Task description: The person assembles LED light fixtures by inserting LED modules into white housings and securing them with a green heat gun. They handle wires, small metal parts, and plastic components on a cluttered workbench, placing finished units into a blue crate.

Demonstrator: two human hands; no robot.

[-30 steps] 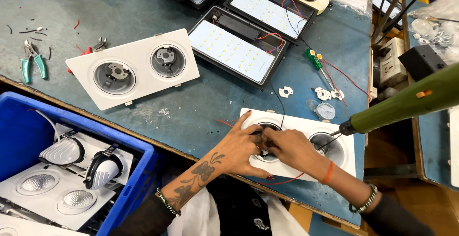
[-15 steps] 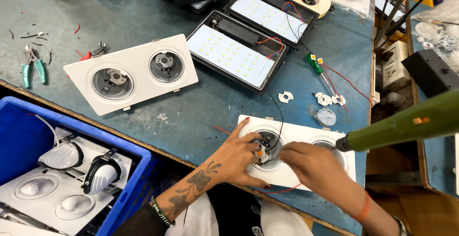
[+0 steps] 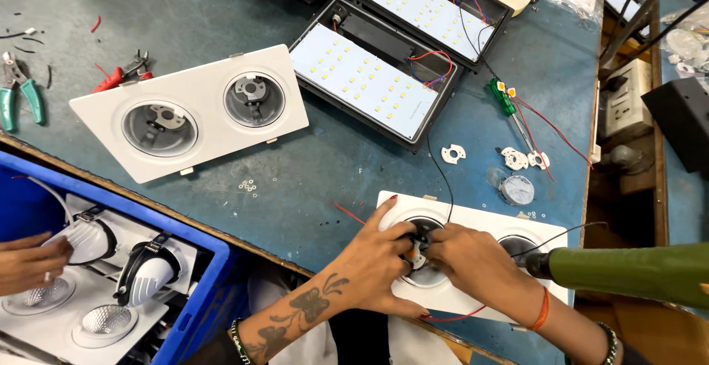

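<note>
Two hands, left hand [image 3: 380,250] and right hand [image 3: 473,261], pinch a small part inside the near white fixture's [image 3: 473,224] left socket; its right socket, beside it, looks unfinished.

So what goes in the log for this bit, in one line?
left hand: steadying white light frame | right hand: fingers at its round hole | green tool: beside right wrist | other person's hand: in blue bin
</note>
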